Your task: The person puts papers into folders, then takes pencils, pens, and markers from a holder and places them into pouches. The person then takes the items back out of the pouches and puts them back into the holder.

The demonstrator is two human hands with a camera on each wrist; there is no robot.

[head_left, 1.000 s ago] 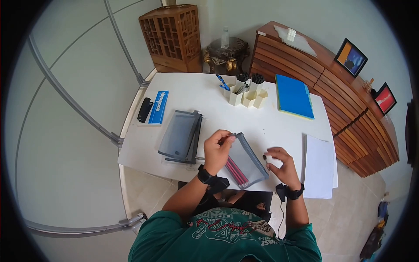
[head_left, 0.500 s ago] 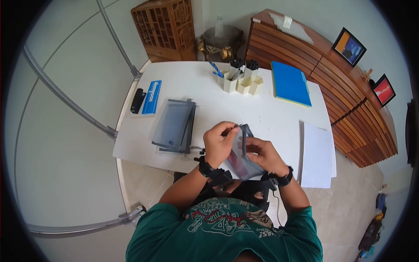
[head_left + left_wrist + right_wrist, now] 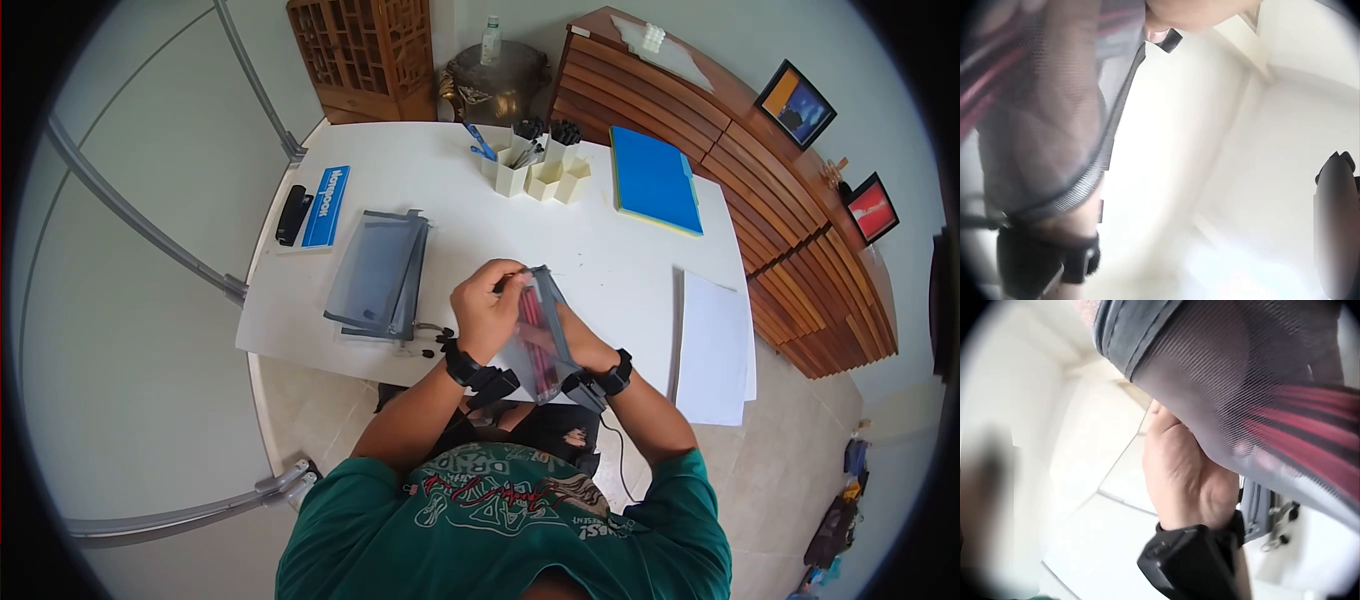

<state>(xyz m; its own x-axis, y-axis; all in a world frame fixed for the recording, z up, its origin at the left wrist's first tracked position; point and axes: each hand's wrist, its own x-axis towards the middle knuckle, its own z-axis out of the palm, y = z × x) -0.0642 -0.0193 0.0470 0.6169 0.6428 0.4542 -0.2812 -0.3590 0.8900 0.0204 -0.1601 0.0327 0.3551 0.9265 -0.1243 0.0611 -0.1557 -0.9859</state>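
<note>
My left hand (image 3: 486, 310) pinches the top corner of a grey mesh zipper pouch (image 3: 551, 300), which is tilted up over the table's near edge. Several red pencils (image 3: 540, 360) show through its mesh. From the right, my right hand (image 3: 588, 342) reaches in at the pouch's zipper-edged side. In the left wrist view its fingers appear only blurred through the mesh, and the zipper band (image 3: 1079, 190) crosses near the wrist. I cannot tell whether those fingers hold anything. The right wrist view has the left hand (image 3: 1179, 472) behind the pouch's lower edge.
More grey pouches (image 3: 375, 270) lie stacked on the left of the white table (image 3: 480, 235). Behind them are a blue notebook box (image 3: 326, 208) and a black stapler (image 3: 293, 215). Pen holders (image 3: 512, 178) and a blue folder (image 3: 655, 180) stand at the back, white paper (image 3: 711, 350) on the right.
The right hand, earlier apart from the pouch with a small white and black object, has moved left to the pouch and its fingers went behind the mesh. The pouch is tilted up more.
</note>
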